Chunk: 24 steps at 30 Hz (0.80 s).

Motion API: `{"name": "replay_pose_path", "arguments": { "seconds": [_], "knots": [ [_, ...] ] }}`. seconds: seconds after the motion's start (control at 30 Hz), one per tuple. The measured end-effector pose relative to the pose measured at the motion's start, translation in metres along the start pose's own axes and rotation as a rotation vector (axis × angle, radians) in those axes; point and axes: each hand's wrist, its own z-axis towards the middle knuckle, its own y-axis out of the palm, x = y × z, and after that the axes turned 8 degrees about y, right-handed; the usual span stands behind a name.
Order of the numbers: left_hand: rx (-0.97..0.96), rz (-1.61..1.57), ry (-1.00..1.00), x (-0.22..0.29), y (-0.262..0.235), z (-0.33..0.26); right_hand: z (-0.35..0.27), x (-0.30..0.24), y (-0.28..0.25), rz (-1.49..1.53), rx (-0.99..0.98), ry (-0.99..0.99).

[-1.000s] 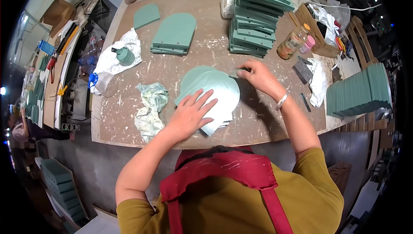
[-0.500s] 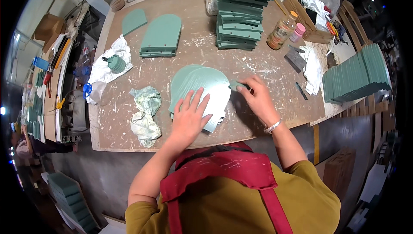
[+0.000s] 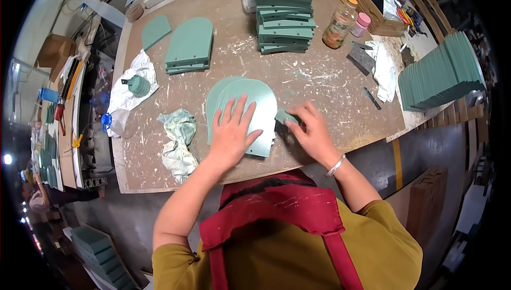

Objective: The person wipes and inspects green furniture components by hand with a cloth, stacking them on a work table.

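Note:
An arch-shaped green panel [image 3: 261, 98] with a shiny face lies on top of other arched panels [image 3: 219, 90] near the table's front edge. My left hand [image 3: 231, 133] rests flat on it, fingers spread. At the panel's right edge, my right hand [image 3: 311, 133] pinches a small, thin green piece [image 3: 284, 116] that looks like sandpaper. The piece touches or nearly touches that edge; my fingers cover part of it. Left of the panels lies a crumpled, green-stained cloth [image 3: 180, 141].
Farther back are a short stack of arched panels [image 3: 189, 47] and a tall stack [image 3: 285, 18]. To the right stand a glass jar [image 3: 339, 23], a pink-capped bottle [image 3: 361, 25], a dark block [image 3: 361, 58] and a long row of panels [image 3: 439, 77]. A green pot [image 3: 138, 86] sits on white cloth.
My right hand has moved slightly toward me along the panel's right edge with the green piece. My left hand stays flat on the panel. The whole view has shifted a little.

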Motion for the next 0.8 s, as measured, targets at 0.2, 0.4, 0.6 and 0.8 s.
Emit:
{"name": "replay_pose_path", "arguments": {
  "seconds": [0.2,0.4,0.6,0.8],
  "knots": [
    [-0.059,-0.012,0.267,-0.035,-0.014,0.027,0.038,0.011,0.005,0.118,0.071,-0.112],
    [-0.028,0.008,0.209,-0.033,-0.003,0.024,-0.013,0.024,0.025,-0.008,0.070,-0.124],
    [-0.106,0.038,0.302,-0.044,-0.016,0.032,-0.015,0.012,0.013,0.041,0.118,-0.160],
    [-0.107,0.078,0.360,-0.047,-0.019,0.036,0.003,0.009,0.026,0.006,0.152,-0.105]
  ]
}}
